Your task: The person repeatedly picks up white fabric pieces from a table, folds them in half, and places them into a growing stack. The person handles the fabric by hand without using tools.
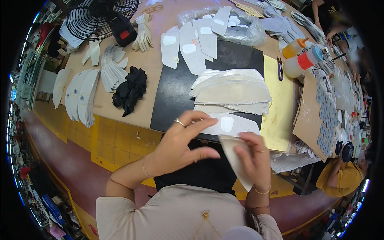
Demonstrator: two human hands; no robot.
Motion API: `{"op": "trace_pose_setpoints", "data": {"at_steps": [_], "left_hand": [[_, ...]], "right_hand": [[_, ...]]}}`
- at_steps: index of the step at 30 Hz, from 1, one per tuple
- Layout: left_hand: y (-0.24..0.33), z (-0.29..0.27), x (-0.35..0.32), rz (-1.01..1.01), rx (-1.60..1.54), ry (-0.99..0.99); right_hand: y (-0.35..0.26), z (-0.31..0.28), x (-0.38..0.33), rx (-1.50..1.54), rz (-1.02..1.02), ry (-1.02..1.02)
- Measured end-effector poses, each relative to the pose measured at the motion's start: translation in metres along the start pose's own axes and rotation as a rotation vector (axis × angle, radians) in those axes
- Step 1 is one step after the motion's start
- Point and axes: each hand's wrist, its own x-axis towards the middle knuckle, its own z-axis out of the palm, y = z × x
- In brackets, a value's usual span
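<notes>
My right hand grips a cream, curved cut panel, tilted just off the table's near edge. My left hand has its thumb and fingers apart. Its fingertips are over the left end of a white panel with a shiny white patch; whether they touch it I cannot tell. That panel lies at the near edge of a black mat. Just beyond it rests a fanned stack of cream curved panels. Farther back, several white panels with patches overlap on the mat.
On the left are a black fan, a black cloth bundle and piled white pieces. Rightward lie a yellow sheet, thread snips, two squeeze bottles and a cardboard sheet. Other people are at the right.
</notes>
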Motion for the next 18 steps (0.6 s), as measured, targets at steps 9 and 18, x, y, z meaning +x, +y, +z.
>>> {"op": "trace_pose_setpoints", "data": {"at_steps": [9,18], "left_hand": [[-0.008,0.008,-0.011,-0.16,-0.331,-0.164],[-0.004,-0.012,-0.011,-0.617,-0.747,-0.167]], "right_hand": [[0.001,0.021,0.01,-0.001,-0.145,-0.141],[0.019,0.034,0.008,0.585,-0.414,0.125]]}}
